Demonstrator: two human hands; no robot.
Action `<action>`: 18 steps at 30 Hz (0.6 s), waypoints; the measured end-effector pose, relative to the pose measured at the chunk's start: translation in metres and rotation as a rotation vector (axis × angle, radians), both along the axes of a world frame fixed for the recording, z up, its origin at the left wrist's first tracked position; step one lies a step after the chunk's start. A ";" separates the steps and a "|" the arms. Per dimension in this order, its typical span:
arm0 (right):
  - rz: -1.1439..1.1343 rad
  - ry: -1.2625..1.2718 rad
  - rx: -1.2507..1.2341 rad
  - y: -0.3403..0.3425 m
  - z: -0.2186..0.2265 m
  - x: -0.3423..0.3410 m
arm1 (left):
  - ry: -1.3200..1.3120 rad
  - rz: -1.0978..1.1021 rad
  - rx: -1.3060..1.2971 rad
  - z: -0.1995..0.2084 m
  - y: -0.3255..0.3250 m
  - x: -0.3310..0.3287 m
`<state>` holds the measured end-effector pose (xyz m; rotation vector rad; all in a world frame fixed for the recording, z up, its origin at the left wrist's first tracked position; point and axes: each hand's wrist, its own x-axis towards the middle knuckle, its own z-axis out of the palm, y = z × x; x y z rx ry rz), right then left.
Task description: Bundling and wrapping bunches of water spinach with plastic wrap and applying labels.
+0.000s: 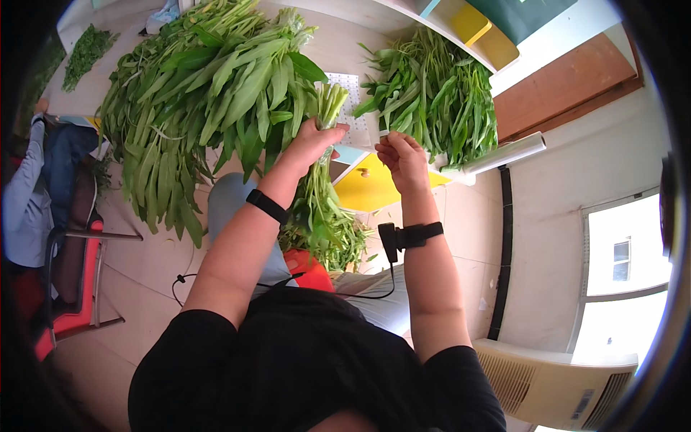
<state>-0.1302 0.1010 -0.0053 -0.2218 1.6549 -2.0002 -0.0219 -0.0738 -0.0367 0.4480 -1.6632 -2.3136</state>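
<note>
My left hand [314, 147] is closed around a bunch of water spinach [332, 105], gripping it by the stems. Its cut ends point up and its leaves hang down toward my lap; something clear and shiny appears to wrap the stems. To the right, my right hand [404, 160] pinches a small white sticker [384, 134] between thumb and fingertips, held apart from the bunch. Behind and between the hands lies a white sheet of printed stickers [353, 115] on the table. A large heap of bundled greens [237, 86] spreads beside my left hand and hangs over the table edge.
Loose greens [439, 93] are piled at the right, with a roll of clear film [507, 153] beside them. Below the table are a yellow drawer front [363, 183] and more greens [338, 241] near a red stool [308, 272]. Another person [32, 194] sits at the far left.
</note>
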 end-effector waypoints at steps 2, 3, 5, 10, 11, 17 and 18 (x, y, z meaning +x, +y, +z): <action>-0.005 -0.010 -0.047 0.009 0.001 0.005 | 0.026 -0.031 0.025 0.008 0.001 0.004; 0.007 -0.001 -0.074 0.012 0.002 0.010 | 0.067 -0.022 0.095 0.012 0.002 0.008; 0.013 0.017 -0.122 0.017 0.007 0.019 | 0.079 -0.025 0.168 0.023 0.005 0.018; 0.029 0.034 -0.243 0.027 0.026 0.054 | 0.151 -0.111 0.229 0.042 0.023 0.036; 0.044 0.054 -0.263 0.030 0.030 0.060 | 0.186 -0.113 0.279 0.046 0.027 0.038; 0.048 0.083 -0.366 0.050 0.054 0.085 | 0.338 -0.174 0.350 0.070 0.053 0.042; 0.055 0.088 -0.380 0.054 0.058 0.089 | 0.332 -0.185 0.335 0.071 0.055 0.042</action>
